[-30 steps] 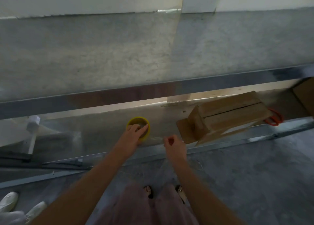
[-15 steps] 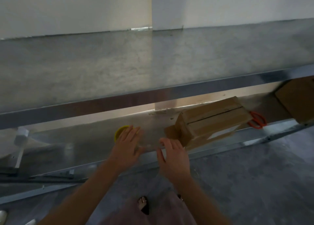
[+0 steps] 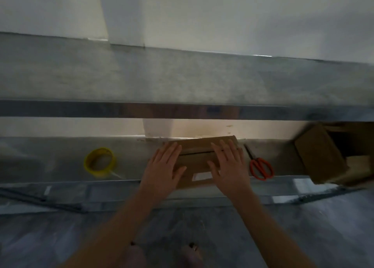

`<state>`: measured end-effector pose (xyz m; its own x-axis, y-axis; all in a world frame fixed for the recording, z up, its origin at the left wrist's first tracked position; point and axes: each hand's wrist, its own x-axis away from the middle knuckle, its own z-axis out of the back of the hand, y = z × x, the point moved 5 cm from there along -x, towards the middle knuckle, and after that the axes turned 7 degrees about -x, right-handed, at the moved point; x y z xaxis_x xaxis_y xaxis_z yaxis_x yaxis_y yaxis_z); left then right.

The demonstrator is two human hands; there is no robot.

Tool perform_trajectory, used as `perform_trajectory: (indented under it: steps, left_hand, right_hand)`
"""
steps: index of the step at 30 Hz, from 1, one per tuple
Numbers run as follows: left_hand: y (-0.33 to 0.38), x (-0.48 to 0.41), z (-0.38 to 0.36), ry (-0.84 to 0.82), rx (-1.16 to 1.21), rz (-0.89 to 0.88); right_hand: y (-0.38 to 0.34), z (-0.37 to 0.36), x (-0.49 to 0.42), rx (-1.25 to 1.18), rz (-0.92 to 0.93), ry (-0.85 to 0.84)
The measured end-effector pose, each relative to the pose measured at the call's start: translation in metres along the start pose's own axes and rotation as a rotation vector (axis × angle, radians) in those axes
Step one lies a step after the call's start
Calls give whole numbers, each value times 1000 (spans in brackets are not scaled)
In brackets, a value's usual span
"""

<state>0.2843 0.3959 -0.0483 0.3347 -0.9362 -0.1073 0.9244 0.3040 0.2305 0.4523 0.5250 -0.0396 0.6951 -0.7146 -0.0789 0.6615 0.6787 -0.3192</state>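
Cardboard box (image 3: 199,162) on lower shelf (image 3: 60,166), left hand (image 3: 162,166) and right hand (image 3: 230,166) flat on its ends, fingers straight

The box (image 3: 199,156) is plain brown cardboard, matt and faintly fibrous, with a smooth white paper label (image 3: 202,175) on its near face. The shelf (image 3: 60,162) under it and the tabletop (image 3: 182,79) above are dull grey sheet metal, with a brighter sheen along their folded front edges. The tape roll (image 3: 95,171) is glossy yellow plastic. The scissors (image 3: 255,161) have shiny orange plastic handles and dark metal blades. The second box (image 3: 319,158) is the same matt cardboard. The wall (image 3: 222,14) looks matt white.
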Motion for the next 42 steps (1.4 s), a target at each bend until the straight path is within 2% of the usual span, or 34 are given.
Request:
perform_trajectory:
  steps: [4, 9, 14, 16, 18, 21, 24, 27, 31, 34, 37, 40, 42]
  left_hand:
    - [1, 3, -13, -20, 50, 190]
    - [2, 10, -26, -44, 300, 414]
    - [5, 12, -31, -33, 591, 501]
    - [2, 12, -25, -5, 574, 492]
    - [-8, 6, -14, 43, 454, 471]
    - [-27, -16, 0, 23, 298, 443]
    - [-39, -37, -5, -197, 360, 379]
    - [-38, -41, -17, -329, 643, 402]
    - [-31, -33, -19, -225, 635, 384]
    - [-37, -10, -14, -217, 698, 399]
    - [-55, 25, -11, -202, 800, 507]
    - [-52, 59, -12, -199, 1012, 534]
    - [-49, 64, -5, -96, 1096, 505]
  right_hand:
    - [58, 10, -6, -74, -51, -39]
    - [88, -2, -9, -649, -274, -127]
    - [84, -13, -6, -814, -290, -84]
    - [86, -15, -4, -907, -298, -99]
    - [90, -14, 2, -1009, -334, -82]
    - [89, -15, 29, -1150, -486, 113]
    - [71, -22, 62, -1122, -600, 264]
    - [34, -31, 78, -1216, -612, 235]
    - [-22, -39, 74, -1297, -513, 50]
    - [-48, -37, 69, -1307, -492, 39]
    - [-71, -34, 64, -1208, -364, 1]
    - [-93, -35, 56, -1013, -234, -85]
    - [-98, -33, 52, -993, -200, -102]
